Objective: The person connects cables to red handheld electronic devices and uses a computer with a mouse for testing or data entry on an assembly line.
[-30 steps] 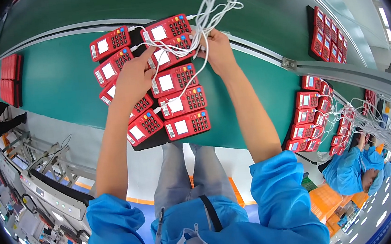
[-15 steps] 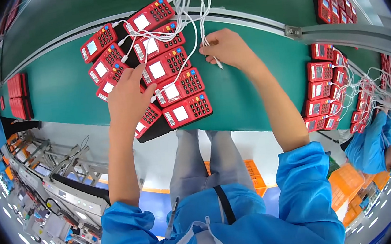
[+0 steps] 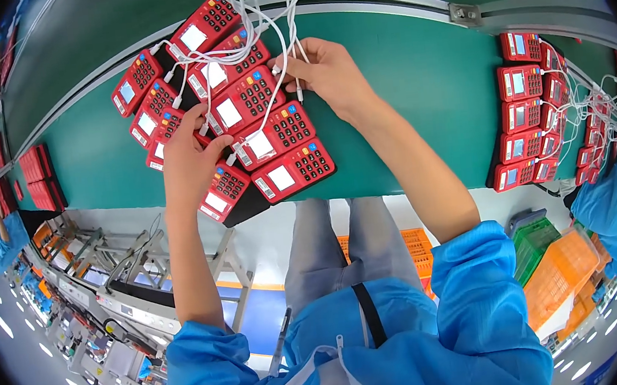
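Note:
Red handheld payment terminals with keypads lie in two columns on a dark mat, several with white charging cables [image 3: 267, 100] plugged in. My left hand [image 3: 187, 154] rests over the left column, its thumb and index finger apart beside a white plug [image 3: 204, 128] in the gap between columns. Its other fingers are partly hidden. My right hand [image 3: 329, 78] is closed on white cables at the right column's edge, beside a red terminal [image 3: 246, 100]. One loose cable connector [image 3: 300, 93] hangs below its fingers, and a plug [image 3: 276, 69] shows at its fingertips.
More cabled terminals [image 3: 520, 111] stand in columns on the right of the green table [image 3: 403, 94]. Red units [image 3: 38, 178] are stacked at the left. A metal rail [image 3: 380, 6] runs behind. Orange crates [image 3: 561, 272] and a co-worker's blue sleeve [image 3: 610, 200] are at the right.
My right hand has moved left with the cables, closer to the right column of terminals. My left hand's thumb and index finger have drawn in toward the gap between the columns. The view has shifted slightly.

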The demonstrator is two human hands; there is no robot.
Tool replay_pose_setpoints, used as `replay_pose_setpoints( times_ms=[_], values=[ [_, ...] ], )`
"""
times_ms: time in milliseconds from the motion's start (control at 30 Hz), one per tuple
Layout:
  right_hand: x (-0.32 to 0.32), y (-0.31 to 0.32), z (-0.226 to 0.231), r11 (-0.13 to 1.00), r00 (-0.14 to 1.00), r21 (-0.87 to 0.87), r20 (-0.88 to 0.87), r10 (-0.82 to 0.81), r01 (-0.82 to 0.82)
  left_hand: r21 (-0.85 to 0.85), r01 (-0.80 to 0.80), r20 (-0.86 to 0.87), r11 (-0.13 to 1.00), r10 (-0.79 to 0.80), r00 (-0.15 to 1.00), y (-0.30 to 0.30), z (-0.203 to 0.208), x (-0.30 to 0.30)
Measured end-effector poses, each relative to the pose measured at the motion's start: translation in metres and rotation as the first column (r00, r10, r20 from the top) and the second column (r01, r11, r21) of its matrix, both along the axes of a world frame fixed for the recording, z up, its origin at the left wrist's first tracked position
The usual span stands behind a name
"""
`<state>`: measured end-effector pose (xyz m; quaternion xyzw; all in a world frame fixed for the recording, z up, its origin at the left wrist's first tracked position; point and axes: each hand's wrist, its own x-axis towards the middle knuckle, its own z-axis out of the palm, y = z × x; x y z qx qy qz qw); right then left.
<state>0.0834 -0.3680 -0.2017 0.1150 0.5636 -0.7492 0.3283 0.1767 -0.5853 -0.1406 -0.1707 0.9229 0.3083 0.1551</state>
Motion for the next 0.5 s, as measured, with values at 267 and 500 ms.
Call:
replay_pose_setpoints(
  times_ms=[267,500],
  values=[
    [0.007,-0.014,0.001,0.993,0.994,0.037,-0.036,-0.107,0.108,0.093,-0.060,0.007,0.994,0.059,0.998,0.001,0.001,-0.006],
    [0.020,-0.024,-0.006,0.909,0.937,-0.229,0.120,-0.328,0.347,0.109,-0.076,0.046,0.991,0.071,0.996,0.006,0.001,-0.008]
  ],
)
